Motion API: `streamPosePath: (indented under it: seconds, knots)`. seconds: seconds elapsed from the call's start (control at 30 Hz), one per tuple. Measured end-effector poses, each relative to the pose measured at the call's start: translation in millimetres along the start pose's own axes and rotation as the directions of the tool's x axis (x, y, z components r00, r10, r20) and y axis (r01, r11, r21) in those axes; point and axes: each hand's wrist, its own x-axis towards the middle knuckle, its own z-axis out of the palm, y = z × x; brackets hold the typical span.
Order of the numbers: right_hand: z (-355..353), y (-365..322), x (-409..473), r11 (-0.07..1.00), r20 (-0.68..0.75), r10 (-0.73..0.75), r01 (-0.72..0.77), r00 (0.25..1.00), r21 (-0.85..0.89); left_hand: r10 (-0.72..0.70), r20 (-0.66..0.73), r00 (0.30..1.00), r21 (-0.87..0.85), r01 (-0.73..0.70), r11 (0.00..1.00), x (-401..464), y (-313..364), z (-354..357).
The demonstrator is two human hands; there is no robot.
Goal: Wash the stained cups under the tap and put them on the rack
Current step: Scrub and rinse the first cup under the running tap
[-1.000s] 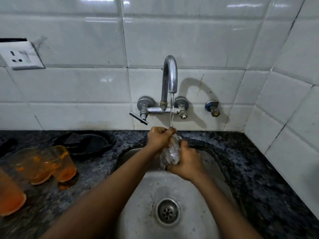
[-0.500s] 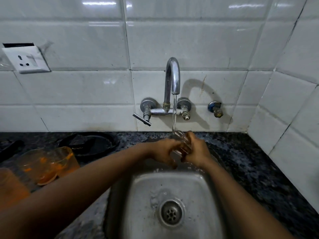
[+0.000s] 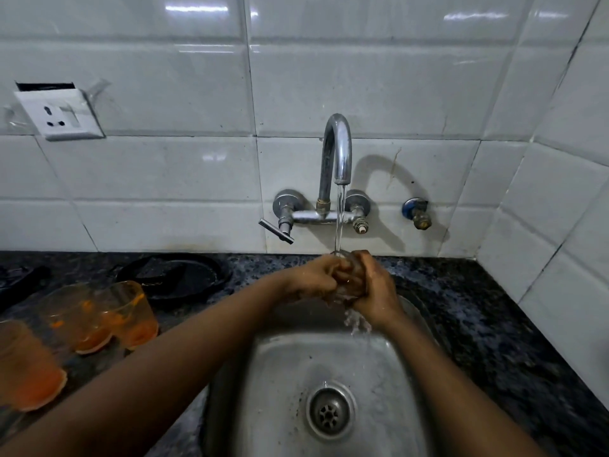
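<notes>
A clear glass cup (image 3: pixel 345 285) sits upright under the running tap (image 3: pixel 336 150), almost wholly covered by my hands. My right hand (image 3: pixel 374 290) wraps around its right side. My left hand (image 3: pixel 318 278) grips its left side, fingers curled at the rim. Water runs over the cup and spills down into the steel sink (image 3: pixel 296 374). Three orange-stained cups (image 3: pixel 128 316) (image 3: pixel 79 319) (image 3: pixel 23 364) stand upside down on the counter to the left.
The dark granite counter (image 3: pixel 494 324) surrounds the sink. A black pan (image 3: pixel 178 275) lies at the back left by the wall. A wall socket (image 3: pixel 59 113) is up on the left tiles. A side valve (image 3: pixel 416 212) sticks out right of the tap. No rack in view.
The cup has gone from tilted to upright beneath the stream, and both hands have closed more tightly around it. The view has shifted slightly.
</notes>
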Motion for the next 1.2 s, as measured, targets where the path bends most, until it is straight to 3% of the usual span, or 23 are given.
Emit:
streamPosePath:
  seconds: [0.1, 0.17, 0.3, 0.4, 0.53, 0.63, 0.83, 0.9, 0.97, 1.03, 1.13, 1.2]
  knots:
    - [-5.4, 5.2, -0.3, 0.994, -0.013, 0.068, -0.069, 0.998, -0.088, 0.078, -0.195, 0.978, -0.338, -0.141, 0.93, -5.2, -7.8, -6.5]
    - [-8.2, 7.3, -6.1, 0.993, 0.077, 0.111, -0.108, 0.991, -0.042, 0.075, -0.326, 0.943, -0.384, -0.204, 0.9, -9.2, -16.1, -9.9]
    - [4.9, 19.9, -24.5, 0.945, 0.326, 0.197, -0.268, 0.925, 0.189, -0.071, -0.453, 0.889, -0.389, -0.125, 0.913, -14.9, -38.9, -6.6]
    - [24.3, 25.6, -31.3, 0.807, 0.438, 0.384, -0.526, 0.813, 0.27, -0.206, -0.489, 0.848, -0.444, -0.039, 0.895, -14.7, -53.5, 2.8]
    - [38.9, 23.2, -30.0, 0.492, 0.593, 0.552, -0.803, 0.586, 0.335, -0.33, -0.46, 0.824, -0.492, 0.073, 0.868, -15.1, -70.7, 8.6]
    - [37.7, 15.7, -22.3, 0.234, 0.661, 0.607, -0.894, 0.441, 0.382, -0.377, -0.477, 0.794, -0.514, 0.097, 0.853, -16.2, -79.7, 8.3]
    - [32.5, -3.4, 3.6, 0.143, 0.614, 0.644, -0.86, 0.456, 0.489, -0.415, -0.448, 0.792, -0.558, 0.115, 0.822, -22.4, -86.0, 3.1]
    - [29.8, -11.0, 12.1, 0.201, 0.567, 0.652, -0.836, 0.503, 0.511, -0.413, -0.443, 0.796, -0.577, 0.099, 0.811, -24.7, -84.9, -1.5]
    - [31.0, -19.1, 21.0, 0.438, 0.434, 0.657, -0.78, 0.617, 0.447, -0.395, -0.468, 0.791, -0.592, 0.052, 0.804, -25.9, -80.3, -7.1]
    - [37.5, -21.3, 23.1, 0.682, 0.207, 0.625, -0.656, 0.753, 0.323, -0.378, -0.507, 0.774, -0.599, -0.001, 0.801, -22.9, -72.1, -15.2]
    - [45.2, -21.2, 12.0, 0.934, -0.03, 0.356, -0.356, 0.934, -0.009, -0.358, -0.599, 0.717, -0.603, -0.109, 0.791, -13.8, -57.9, -28.8]
    - [46.3, -18.0, 2.3, 0.965, -0.067, 0.148, -0.159, 0.987, -0.208, -0.338, -0.687, 0.644, -0.563, -0.177, 0.807, -8.2, -47.4, -36.7]
